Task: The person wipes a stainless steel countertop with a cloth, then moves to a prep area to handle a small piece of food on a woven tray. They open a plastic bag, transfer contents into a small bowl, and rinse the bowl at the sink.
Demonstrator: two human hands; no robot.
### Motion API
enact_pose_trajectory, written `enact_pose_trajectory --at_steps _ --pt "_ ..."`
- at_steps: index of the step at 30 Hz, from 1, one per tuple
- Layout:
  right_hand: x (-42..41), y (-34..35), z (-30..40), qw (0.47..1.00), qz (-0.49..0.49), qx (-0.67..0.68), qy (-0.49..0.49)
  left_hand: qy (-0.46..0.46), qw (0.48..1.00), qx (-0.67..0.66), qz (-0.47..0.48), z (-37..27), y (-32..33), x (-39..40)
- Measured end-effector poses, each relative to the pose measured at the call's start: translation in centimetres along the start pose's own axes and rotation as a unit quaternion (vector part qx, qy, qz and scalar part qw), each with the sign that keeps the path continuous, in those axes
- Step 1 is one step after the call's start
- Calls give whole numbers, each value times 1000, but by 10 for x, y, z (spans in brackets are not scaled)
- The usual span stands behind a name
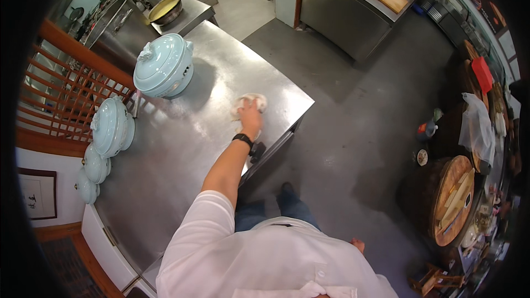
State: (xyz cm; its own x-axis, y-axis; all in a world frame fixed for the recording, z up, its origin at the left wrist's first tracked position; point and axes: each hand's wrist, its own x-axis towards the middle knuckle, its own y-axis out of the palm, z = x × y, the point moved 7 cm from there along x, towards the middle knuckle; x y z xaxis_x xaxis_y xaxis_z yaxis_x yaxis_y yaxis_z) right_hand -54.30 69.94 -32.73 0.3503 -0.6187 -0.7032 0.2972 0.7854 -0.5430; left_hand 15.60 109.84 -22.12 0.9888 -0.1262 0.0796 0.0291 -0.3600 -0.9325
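My left hand (250,118), with a black watch at its wrist, presses on a bunched white cloth (257,100) on the stainless steel table (165,182). Part of the cloth is hidden under the palm and fingers. Beside the wrist, close to the table's edge, lies a small dark object (257,152) that I cannot identify. At my right side only a bit of my right hand (357,245) shows past the white shirt, away from the table. Its fingers are too hidden to tell whether it holds anything.
Pale blue lidded ceramic tureens, one large (163,66) and another (111,127), stand along the table's left side by a wooden lattice (70,95). A metal basin (165,9) sits beyond. On the right are a round wooden lid (443,219) and a steel counter (335,16).
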Motion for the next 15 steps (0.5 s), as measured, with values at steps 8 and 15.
enact_pose_trajectory --at_steps 8,15 --pt "-19 13 26 997 24 27 74 282 957 -33 59 -137 6 -58" --pt "8 40 138 998 25 6 -53 232 964 -125 -23 11 -69 -86"
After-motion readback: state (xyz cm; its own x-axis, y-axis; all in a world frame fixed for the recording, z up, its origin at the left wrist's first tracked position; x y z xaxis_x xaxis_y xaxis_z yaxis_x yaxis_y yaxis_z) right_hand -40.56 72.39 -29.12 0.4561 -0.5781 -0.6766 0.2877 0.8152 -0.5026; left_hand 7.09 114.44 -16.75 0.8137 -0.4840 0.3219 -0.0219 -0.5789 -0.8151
